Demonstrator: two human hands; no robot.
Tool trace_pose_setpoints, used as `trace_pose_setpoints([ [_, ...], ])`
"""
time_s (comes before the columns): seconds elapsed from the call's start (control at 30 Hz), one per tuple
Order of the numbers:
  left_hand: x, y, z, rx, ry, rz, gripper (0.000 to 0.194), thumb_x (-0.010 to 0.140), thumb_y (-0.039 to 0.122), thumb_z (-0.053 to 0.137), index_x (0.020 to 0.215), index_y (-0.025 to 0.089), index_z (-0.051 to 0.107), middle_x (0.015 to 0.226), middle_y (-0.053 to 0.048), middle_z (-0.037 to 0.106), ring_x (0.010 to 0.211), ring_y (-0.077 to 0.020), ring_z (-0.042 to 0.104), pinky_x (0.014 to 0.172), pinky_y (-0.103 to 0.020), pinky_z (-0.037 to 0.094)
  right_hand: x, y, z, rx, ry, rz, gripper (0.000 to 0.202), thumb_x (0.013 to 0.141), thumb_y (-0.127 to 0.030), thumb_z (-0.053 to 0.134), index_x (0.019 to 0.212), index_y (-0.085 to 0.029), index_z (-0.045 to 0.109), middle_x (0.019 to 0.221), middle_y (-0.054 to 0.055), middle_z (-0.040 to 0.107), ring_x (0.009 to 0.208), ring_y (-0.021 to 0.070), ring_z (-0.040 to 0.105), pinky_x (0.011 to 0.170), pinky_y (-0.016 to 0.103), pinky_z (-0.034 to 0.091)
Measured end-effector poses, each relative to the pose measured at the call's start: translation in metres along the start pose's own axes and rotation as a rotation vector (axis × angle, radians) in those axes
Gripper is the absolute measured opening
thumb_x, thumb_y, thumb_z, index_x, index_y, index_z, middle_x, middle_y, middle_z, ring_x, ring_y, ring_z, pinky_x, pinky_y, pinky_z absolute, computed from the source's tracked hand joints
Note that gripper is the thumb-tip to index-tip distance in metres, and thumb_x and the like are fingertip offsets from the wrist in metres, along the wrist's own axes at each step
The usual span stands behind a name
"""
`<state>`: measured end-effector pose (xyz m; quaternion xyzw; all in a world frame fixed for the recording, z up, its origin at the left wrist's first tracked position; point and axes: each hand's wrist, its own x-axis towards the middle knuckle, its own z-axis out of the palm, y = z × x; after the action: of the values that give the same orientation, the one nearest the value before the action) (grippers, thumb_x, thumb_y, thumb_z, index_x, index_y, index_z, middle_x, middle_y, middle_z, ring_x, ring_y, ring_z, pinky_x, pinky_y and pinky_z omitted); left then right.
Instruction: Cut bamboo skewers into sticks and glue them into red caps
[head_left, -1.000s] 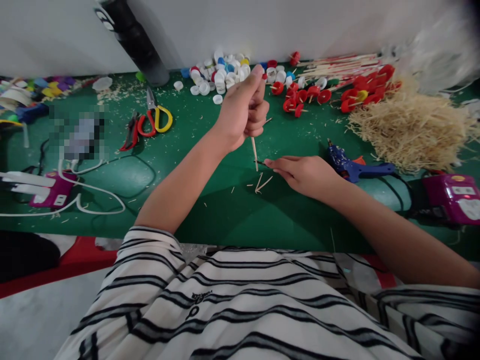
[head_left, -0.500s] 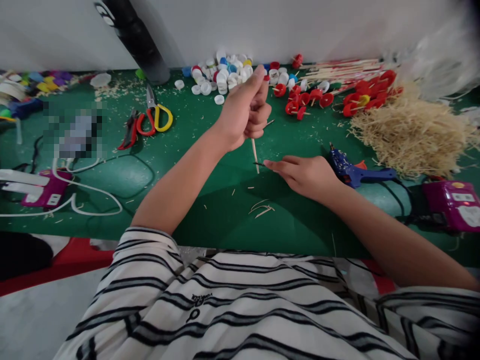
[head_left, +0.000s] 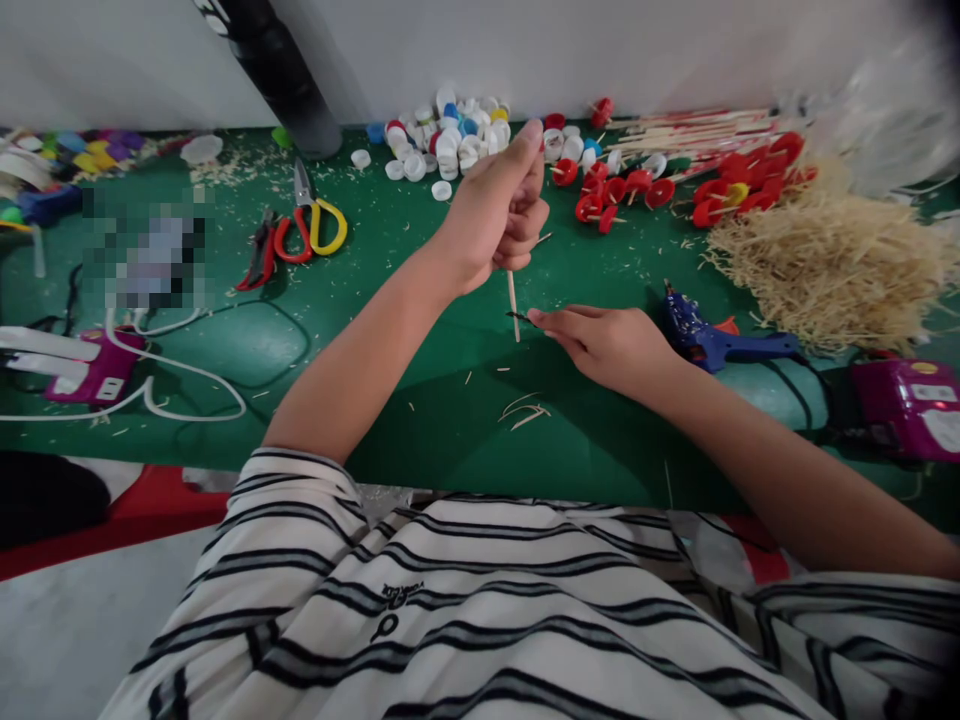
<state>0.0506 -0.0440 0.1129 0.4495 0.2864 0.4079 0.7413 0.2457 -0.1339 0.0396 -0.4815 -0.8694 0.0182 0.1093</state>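
Note:
My left hand is closed in a fist, thumb up, round a thin pale wooden stick that slants down out of it towards the table. To the right, my right hand pinches a small dark blade, whose tip lies across the stick's lower part. Most of the blade is hidden by the fingers. Another thin tip shows just right of the left fist. Below both hands, curled wood shavings lie on the green table.
At the back lie white bottle caps, red caps on sticks and a bundle of skewers. A blue glue gun and a heap of wood shreds are right; scissors, red-handled pliers and a black bottle left.
The blade and right fingertips have shifted very slightly on the stick, and the view has tilted a little. Both hands keep their holds.

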Motion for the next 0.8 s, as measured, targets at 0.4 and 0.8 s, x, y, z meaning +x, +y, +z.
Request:
trace_pose_setpoints([
  [0.4, -0.003, 0.005, 0.003, -0.076, 0.046, -0.077, 0.063, 0.106, 0.064, 0.056, 0.067, 0.022, 0.03, 0.052, 0.01, 0.015, 0.038, -0.0009, 0.009, 0.04, -0.017, 0.006, -0.008, 0.004, 0.002, -0.008, -0.044, -0.028, 0.045, 0.111, -0.028, 0.049, 0.151, -0.032, 0.07, 0.131, 0.002, 0.083, 0.092, 0.0194, 0.078, 0.057, 0.03, 0.038],
  [0.8, 0.001, 0.004, -0.007, -0.026, 0.097, -0.067, 0.067, 0.108, 0.069, 0.039, 0.063, 0.021, 0.029, 0.047, 0.008, 0.017, 0.037, -0.0042, 0.007, 0.041, -0.021, 0.007, -0.017, 0.001, -0.004, -0.04, -0.191, -0.053, 0.048, 0.111, -0.026, 0.046, 0.153, -0.033, 0.069, 0.132, 0.002, 0.082, 0.09, 0.0192, 0.076, 0.056, 0.03, 0.03],
])
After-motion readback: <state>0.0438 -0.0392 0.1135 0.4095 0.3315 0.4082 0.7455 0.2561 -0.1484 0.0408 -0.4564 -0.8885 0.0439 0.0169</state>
